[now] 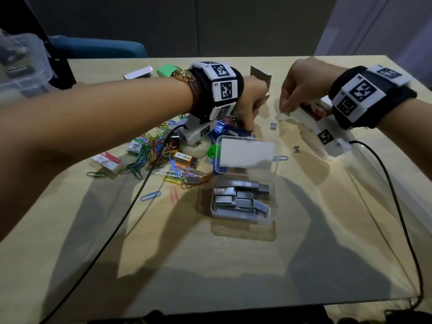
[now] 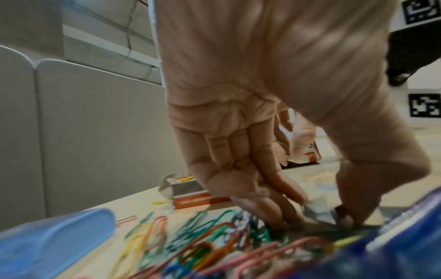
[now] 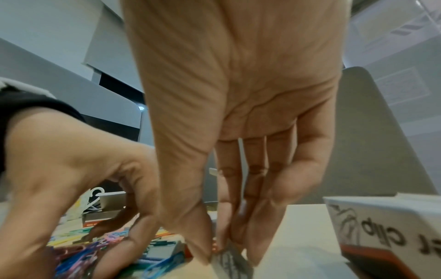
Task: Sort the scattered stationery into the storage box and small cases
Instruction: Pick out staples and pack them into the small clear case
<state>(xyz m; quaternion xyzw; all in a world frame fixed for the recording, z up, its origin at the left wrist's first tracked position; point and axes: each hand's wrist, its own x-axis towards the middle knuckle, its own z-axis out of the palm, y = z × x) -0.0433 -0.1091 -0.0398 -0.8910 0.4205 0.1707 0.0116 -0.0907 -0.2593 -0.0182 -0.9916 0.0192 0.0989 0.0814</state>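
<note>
Left hand [image 1: 251, 106] down at edge of paper clip pile [image 1: 154, 150], fingertips [image 2: 286, 217] pinching a grey staple strip [image 2: 319, 213]; right hand [image 1: 301, 87] pinching another small staple strip [image 3: 229, 256] just off the counter [image 1: 304, 242]; open clear case [image 1: 243, 199] of staples sits near, between both hands; risk: thin strips may snap or slip from the pinches, or clips snag along.
</note>
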